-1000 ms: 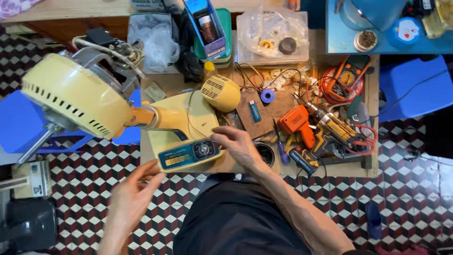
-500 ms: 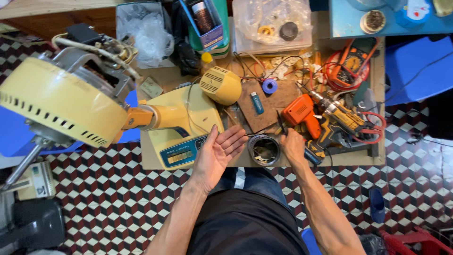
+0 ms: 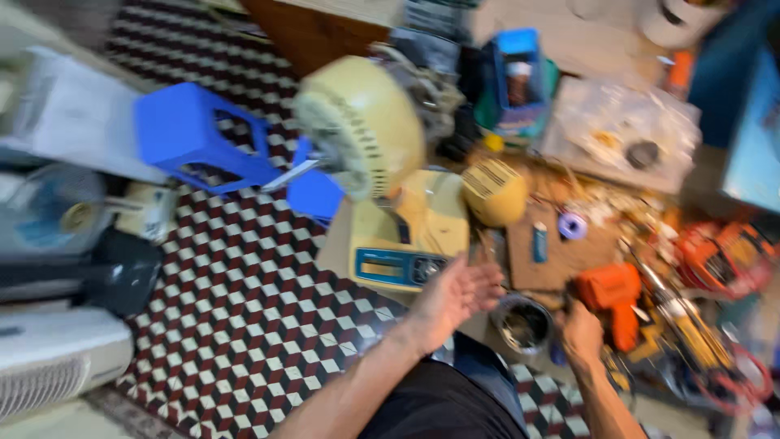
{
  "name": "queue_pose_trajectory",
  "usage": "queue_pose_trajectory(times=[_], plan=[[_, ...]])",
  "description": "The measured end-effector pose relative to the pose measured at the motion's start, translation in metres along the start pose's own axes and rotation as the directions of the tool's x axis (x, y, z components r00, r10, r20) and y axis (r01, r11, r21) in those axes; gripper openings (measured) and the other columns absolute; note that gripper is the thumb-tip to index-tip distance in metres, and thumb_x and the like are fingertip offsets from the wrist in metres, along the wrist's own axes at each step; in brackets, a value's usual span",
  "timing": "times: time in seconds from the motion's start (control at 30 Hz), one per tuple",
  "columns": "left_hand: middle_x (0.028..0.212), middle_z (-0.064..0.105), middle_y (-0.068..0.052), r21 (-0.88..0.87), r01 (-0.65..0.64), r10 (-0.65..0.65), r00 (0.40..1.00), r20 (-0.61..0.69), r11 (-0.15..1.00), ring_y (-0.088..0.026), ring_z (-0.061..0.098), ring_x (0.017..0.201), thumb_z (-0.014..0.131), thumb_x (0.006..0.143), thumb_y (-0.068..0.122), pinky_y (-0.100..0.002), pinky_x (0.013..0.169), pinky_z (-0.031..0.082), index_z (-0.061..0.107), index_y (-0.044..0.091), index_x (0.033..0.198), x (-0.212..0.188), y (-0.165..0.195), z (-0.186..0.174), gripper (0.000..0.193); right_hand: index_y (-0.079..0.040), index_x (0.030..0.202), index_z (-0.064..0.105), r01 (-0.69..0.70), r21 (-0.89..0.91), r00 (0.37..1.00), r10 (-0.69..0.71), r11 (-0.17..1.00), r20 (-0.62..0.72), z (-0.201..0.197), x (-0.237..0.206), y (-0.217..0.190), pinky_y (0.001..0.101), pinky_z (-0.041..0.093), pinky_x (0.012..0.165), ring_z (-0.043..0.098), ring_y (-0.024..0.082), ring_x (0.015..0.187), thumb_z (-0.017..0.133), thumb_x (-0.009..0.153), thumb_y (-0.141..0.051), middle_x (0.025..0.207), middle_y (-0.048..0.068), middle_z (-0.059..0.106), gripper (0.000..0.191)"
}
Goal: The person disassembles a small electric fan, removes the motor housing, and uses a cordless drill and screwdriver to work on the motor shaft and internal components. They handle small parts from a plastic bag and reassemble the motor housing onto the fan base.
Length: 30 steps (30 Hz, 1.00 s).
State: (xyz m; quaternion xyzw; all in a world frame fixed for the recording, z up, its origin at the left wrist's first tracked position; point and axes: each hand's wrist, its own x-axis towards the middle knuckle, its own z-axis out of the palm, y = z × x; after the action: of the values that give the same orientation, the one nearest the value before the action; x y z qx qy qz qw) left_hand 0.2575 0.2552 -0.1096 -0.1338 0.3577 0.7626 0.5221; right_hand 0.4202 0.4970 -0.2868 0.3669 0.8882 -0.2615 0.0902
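A cream table fan lies on the low wooden table, its motor housing (image 3: 357, 130) tilted up and its base (image 3: 406, 236) flat. My left hand (image 3: 455, 297) hovers open, palm up, just right of the base's blue control panel (image 3: 398, 267). My right hand (image 3: 581, 333) rests between a round metal tin (image 3: 524, 325) and an orange power drill (image 3: 609, 297). Its fingers are curled, and motion blur hides whether it grips anything. A round cream vented cap (image 3: 491, 191) lies behind the base.
Tools and red wires (image 3: 715, 260) crowd the table's right side. Plastic bags (image 3: 617, 138) and a blue box (image 3: 516, 81) sit at the back. A blue stool (image 3: 195, 138) and a white appliance (image 3: 57, 358) stand on the checkered floor (image 3: 244, 309) at left.
The view has swung left and blurred. My left hand stays open beside the control panel. My right hand has stayed near the tin and the orange drill.
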Motion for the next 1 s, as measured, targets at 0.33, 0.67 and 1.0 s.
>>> queue_pose_trajectory(times=[0.33, 0.67, 1.0], plan=[[0.118, 0.07, -0.006, 0.252, -0.139, 0.119, 0.989, 0.093, 0.958, -0.012, 0.066, 0.104, 0.056, 0.11, 0.041, -0.026, 0.091, 0.054, 0.064, -0.002, 0.134, 0.013, 0.024, 0.008, 0.05, -0.007, 0.127, 0.068, -0.105, 0.497, 0.964, 0.21, 0.862, -0.162, -0.029, -0.001, -0.047, 0.0446, 0.057, 0.069, 0.069, 0.036, 0.074, 0.067, 0.099, -0.021, 0.092, 0.025, 0.074, 0.031], [0.119, 0.069, -0.011, 0.628, -0.677, 0.506, 0.723, 0.47, 0.384, -0.012, 0.066, 0.095, 0.065, 0.103, 0.035, -0.025, 0.079, 0.055, 0.063, 0.005, 0.141, -0.037, 0.056, 0.099, 0.048, 0.002, 0.114, 0.07, 0.634, 0.374, 0.771, -0.591, 0.677, -0.237, -0.179, -0.02, -0.129, 0.0306, 0.053, 0.092, 0.072, 0.019, 0.101, 0.072, 0.086, -0.007, 0.106, 0.013, 0.074, 0.029], [0.109, 0.076, -0.012, 0.093, -0.806, 0.806, 0.59, 0.046, 0.584, -0.01, 0.069, 0.08, 0.061, 0.108, 0.029, -0.024, 0.076, 0.057, 0.069, -0.004, 0.121, -0.122, 0.134, 0.1, 0.036, 0.0, 0.14, 0.057, 0.357, 0.834, 0.744, -0.668, 0.421, 0.018, -0.255, -0.05, -0.23, 0.0424, 0.056, 0.091, 0.075, 0.029, 0.089, 0.062, 0.092, -0.002, 0.104, 0.025, 0.07, 0.049]])
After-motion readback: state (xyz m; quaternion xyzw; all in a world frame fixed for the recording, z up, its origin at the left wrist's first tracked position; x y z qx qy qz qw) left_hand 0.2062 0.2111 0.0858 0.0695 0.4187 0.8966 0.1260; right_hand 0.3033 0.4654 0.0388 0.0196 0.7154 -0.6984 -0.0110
